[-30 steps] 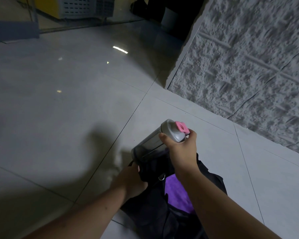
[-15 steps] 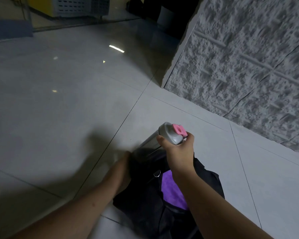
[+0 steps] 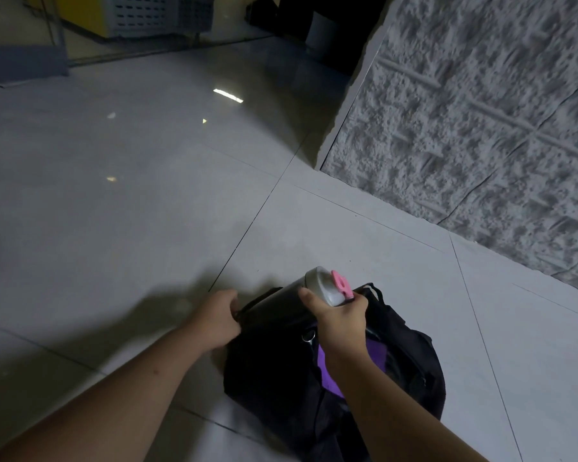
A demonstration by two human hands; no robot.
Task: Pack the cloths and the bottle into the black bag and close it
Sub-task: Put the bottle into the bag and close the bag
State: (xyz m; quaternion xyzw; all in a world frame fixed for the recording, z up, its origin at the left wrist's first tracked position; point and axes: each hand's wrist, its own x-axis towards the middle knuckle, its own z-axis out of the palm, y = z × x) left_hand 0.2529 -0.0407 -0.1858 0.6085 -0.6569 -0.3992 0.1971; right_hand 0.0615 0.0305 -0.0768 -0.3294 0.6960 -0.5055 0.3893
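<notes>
A black bag [image 3: 411, 365] lies open on the tiled floor at the lower middle. Inside it shows a purple cloth [image 3: 324, 365]. My right hand [image 3: 339, 321] grips the top of a bottle [image 3: 281, 303] with a dark body, a grey cap and a pink tab. The bottle lies tilted, its lower end pushed into the bag's left side and its cap sticking out. My left hand [image 3: 217, 320] grips the bag's left edge beside the bottle.
A rough grey textured wall [image 3: 481, 128] rises on the right, close behind the bag. The glossy tiled floor [image 3: 131, 195] stretches to the left and ahead. A yellow and white crate [image 3: 131, 13] stands far back at the top left.
The bottle has gone lower and deeper into the bag's left side under my right hand. My left hand has shifted left along the bag's edge.
</notes>
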